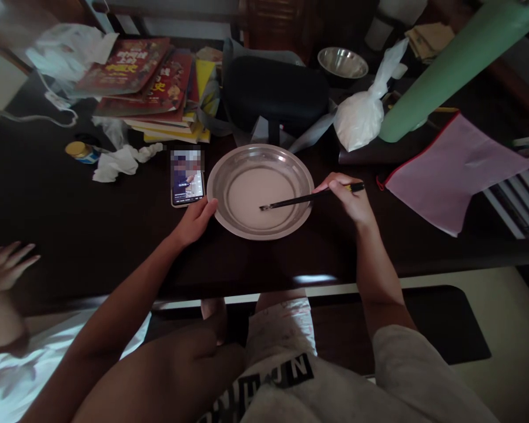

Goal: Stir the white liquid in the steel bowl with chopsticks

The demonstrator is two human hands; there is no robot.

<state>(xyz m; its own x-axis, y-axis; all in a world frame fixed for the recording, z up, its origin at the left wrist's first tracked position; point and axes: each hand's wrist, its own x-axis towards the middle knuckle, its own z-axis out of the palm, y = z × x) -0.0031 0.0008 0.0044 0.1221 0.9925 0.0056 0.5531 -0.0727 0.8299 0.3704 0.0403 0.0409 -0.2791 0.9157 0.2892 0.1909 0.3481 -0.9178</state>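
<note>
A wide metal basin [218, 185] stands on the dark table in front of me, with a pale, whitish mixture [258, 185] in its bottom. My left hand [194, 221] grips the basin's left rim, thumb over the edge. In my right hand [351, 198] are dark chopsticks [293, 200], held across the right rim. Their tips, coated with something pale, reach the mixture near the middle of the basin. A lit phone [187, 179] lies just left of the basin, close to my left hand.
Stacked books [145, 82], a black case [273, 91] and a tied white powder bag [357, 120] stand behind the basin. A tall green cylinder [449, 73] leans at the right, near a pink pouch [454, 170]. Another person's hand [11, 264] rests at the far left.
</note>
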